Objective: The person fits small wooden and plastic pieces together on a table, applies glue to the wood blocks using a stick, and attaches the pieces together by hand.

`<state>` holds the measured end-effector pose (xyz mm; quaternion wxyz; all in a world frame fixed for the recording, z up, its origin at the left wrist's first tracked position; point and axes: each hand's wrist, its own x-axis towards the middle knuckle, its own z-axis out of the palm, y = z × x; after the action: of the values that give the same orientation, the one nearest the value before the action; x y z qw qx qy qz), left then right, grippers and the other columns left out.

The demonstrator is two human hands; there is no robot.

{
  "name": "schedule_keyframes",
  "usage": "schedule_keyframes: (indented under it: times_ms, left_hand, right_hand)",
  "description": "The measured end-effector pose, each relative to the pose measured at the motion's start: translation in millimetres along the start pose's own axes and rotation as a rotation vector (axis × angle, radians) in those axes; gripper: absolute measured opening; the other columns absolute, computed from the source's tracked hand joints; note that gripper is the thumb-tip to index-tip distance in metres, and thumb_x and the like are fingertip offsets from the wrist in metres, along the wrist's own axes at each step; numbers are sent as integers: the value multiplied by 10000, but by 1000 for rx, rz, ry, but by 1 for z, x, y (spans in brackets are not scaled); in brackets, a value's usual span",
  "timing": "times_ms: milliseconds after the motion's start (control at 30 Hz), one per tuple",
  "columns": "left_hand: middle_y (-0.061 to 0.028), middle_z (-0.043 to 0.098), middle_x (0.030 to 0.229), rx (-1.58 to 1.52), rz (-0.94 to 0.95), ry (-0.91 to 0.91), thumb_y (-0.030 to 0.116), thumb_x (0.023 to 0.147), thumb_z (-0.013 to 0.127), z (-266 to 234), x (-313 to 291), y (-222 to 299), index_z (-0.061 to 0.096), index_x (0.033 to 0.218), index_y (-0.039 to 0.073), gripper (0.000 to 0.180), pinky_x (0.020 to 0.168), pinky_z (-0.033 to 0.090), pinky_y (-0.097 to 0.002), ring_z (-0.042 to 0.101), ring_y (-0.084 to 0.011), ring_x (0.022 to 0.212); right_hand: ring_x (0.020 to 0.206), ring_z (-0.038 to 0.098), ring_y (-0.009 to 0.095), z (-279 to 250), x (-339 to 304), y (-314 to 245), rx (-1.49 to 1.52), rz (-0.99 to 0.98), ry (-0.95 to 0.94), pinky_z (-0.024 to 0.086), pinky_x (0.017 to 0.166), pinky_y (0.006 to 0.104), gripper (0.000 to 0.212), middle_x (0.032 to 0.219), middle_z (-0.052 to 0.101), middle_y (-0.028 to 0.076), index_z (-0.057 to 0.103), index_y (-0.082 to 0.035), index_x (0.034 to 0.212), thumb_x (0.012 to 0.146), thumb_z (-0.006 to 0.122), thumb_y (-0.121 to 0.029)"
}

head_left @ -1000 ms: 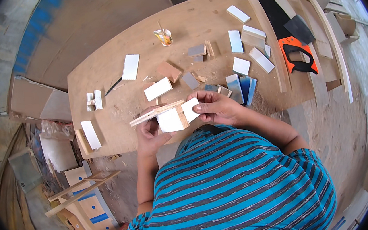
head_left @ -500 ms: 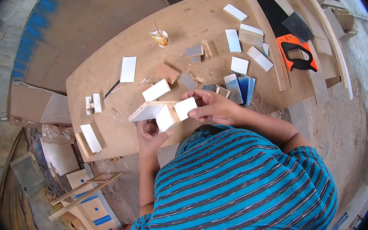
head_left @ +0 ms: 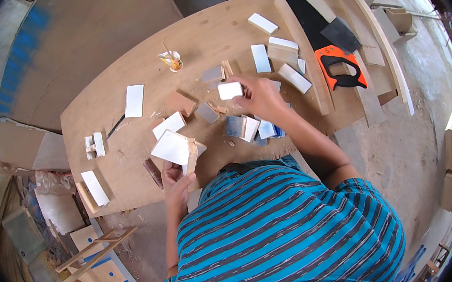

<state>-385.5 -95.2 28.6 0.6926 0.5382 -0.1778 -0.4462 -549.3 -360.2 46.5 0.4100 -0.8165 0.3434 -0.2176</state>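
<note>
"What fills the most space?"

"A brown wooden table (head_left: 209,38). Its near edge runs just in front of the person; along the far-left edge lies a wide band of plain tabletop. A long plank (head_left: 301,58) and an orange-handled saw (head_left: 332,52) line the right side."

"And the hands?"

"The left hand (head_left: 175,183), at the near edge, is partly closed around the lower end of a white-faced wooden piece (head_left: 171,146). The right hand (head_left: 263,99) reaches over mid-table, well apart from the left. Loose blocks (head_left: 169,126) lie between and around them."

"Anything smaller?"

"A small white block (head_left: 230,90), pinched at its right end by the right hand's thumb and fingers."
</note>
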Motion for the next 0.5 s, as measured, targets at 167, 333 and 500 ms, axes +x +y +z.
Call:
schedule_keyframes:
  times_ms: [167, 333, 500]
  left_hand:
    - [-139, 579, 1218, 19, 23, 32, 49, 616, 794, 9, 1, 4, 425, 1323, -48, 803, 988, 437, -345, 572, -234, 1128]
    - [-143, 597, 1184, 14, -20, 12, 128, 629, 800, 7, 8, 2, 439, 1302, -49, 784, 921, 482, -347, 603, -234, 1058]
    - [-143, 607, 1165, -1, -18, 0, 182, 643, 799, 8, 13, 2, 448, 1287, -53, 771, 883, 499, -342, 615, -230, 1023]
  right_hand:
    - [679, 642, 227, -26, 17, 29, 122, 94, 39, 504, 661, 320, 381, 779, 664, 132, 651, -52, 1076, 711, 730, -127]
    - [650, 600, 184, -23, 19, 52, 73, 116, 51, 488, 650, 308, 421, 745, 640, 98, 644, -40, 1106, 713, 751, -146]
    - [609, 560, 143, -27, 37, 61, 52, 111, 216, 460, 585, 306, 449, 700, 602, 66, 629, -75, 1149, 726, 763, -145]
